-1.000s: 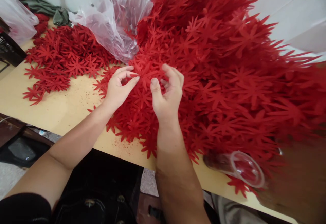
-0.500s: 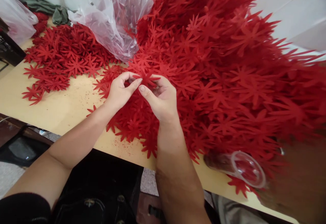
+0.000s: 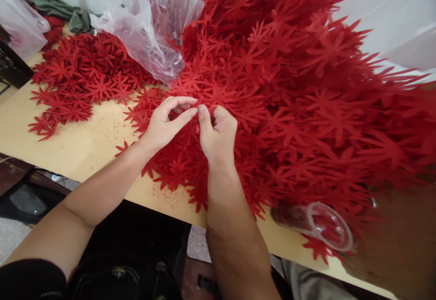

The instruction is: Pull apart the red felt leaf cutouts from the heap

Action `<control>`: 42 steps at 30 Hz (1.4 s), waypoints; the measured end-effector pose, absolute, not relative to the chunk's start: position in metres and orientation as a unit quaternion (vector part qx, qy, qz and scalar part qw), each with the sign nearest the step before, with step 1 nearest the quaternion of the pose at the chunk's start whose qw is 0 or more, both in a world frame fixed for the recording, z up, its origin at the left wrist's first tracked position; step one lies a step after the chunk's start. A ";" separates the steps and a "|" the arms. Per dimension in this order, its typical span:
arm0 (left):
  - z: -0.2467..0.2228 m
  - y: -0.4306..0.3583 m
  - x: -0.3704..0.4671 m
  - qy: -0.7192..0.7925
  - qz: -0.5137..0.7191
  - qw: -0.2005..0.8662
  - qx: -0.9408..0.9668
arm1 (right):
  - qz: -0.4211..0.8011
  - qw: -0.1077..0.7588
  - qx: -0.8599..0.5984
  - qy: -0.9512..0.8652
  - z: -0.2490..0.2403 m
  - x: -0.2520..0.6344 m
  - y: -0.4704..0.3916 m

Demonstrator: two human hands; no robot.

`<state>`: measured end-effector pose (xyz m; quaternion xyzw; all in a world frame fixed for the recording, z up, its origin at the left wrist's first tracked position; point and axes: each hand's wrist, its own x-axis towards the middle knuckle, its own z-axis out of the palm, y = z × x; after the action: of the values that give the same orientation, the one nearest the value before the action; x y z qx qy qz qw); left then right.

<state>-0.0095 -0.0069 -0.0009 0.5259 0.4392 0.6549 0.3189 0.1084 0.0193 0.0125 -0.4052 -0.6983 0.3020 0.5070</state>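
Note:
Both of my hands meet above a large heap of red, many-petalled flower cutouts (image 3: 289, 109). One red flower cutout (image 3: 212, 108) is between them, mostly hidden by my fingers. My right hand (image 3: 218, 132) has it pinched, thumb on top and fingers curled under. My left hand (image 3: 166, 120) closes thumb and forefinger at the piece's left side, with the tips almost touching my right thumb.
A smaller pile of red flower cutouts (image 3: 85, 70) lies on the table (image 3: 78, 147) to the left. Behind stands a clear plastic bag (image 3: 146, 32). A transparent plastic cup (image 3: 311, 222) lies on its side near the front edge at right. Red crumbs dot the tabletop.
My right thumb has moved up over the flower cutout, and the hand has closed more. The piece, spread in view before, is now mostly covered. My left hand shifted slightly right.

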 end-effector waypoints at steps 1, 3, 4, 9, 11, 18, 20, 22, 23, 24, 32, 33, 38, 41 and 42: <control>-0.001 -0.006 -0.010 0.433 0.654 0.326 0.527 | 0.308 0.508 -0.404 -0.696 0.012 0.108 0.019; -0.001 -0.005 -0.011 0.423 0.651 0.342 0.530 | 0.322 0.512 -0.399 -0.689 0.011 0.107 0.019; -0.001 -0.005 -0.011 0.421 0.648 0.347 0.532 | 0.329 0.513 -0.395 -0.688 0.010 0.107 0.020; 0.003 -0.006 -0.013 0.452 0.634 0.300 0.550 | 0.379 0.496 -0.360 -0.693 0.006 0.106 0.023; 0.003 -0.006 -0.013 0.459 0.645 0.289 0.538 | 0.422 0.475 -0.331 -0.698 0.006 0.107 0.023; -0.003 0.004 -0.032 0.469 0.735 0.332 0.360 | 0.422 0.485 -0.322 -0.695 0.011 0.113 0.025; -0.004 0.007 -0.040 0.475 0.743 0.326 0.341 | 0.416 0.507 -0.338 -0.675 0.012 0.117 0.028; -0.004 0.007 -0.042 0.481 0.733 0.309 0.370 | 0.412 0.521 -0.348 -0.661 0.012 0.119 0.031; -0.004 0.007 -0.041 0.482 0.725 0.297 0.393 | 0.409 0.524 -0.352 -0.658 0.011 0.119 0.032; -0.004 0.006 -0.039 0.484 0.716 0.282 0.416 | 0.406 0.525 -0.357 -0.657 0.011 0.119 0.032; 0.004 -0.008 -0.014 0.449 0.665 0.281 0.526 | 0.380 0.489 -0.373 -0.691 0.011 0.112 0.025; 0.005 -0.009 -0.012 0.444 0.655 0.291 0.538 | 0.381 0.487 -0.372 -0.693 0.011 0.111 0.024; 0.003 -0.008 -0.007 0.434 0.644 0.356 0.520 | 0.381 0.479 -0.367 -0.700 0.007 0.109 0.026; 0.002 -0.006 -0.008 0.428 0.647 0.371 0.511 | 0.397 0.472 -0.356 -0.702 0.006 0.108 0.027; 0.002 -0.006 -0.008 0.425 0.647 0.372 0.512 | 0.405 0.472 -0.349 -0.701 0.006 0.108 0.026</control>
<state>-0.0080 -0.0057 0.0020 0.5122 0.4253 0.6468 0.3720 0.1078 0.0265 0.0056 -0.3491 -0.7010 0.4052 0.4716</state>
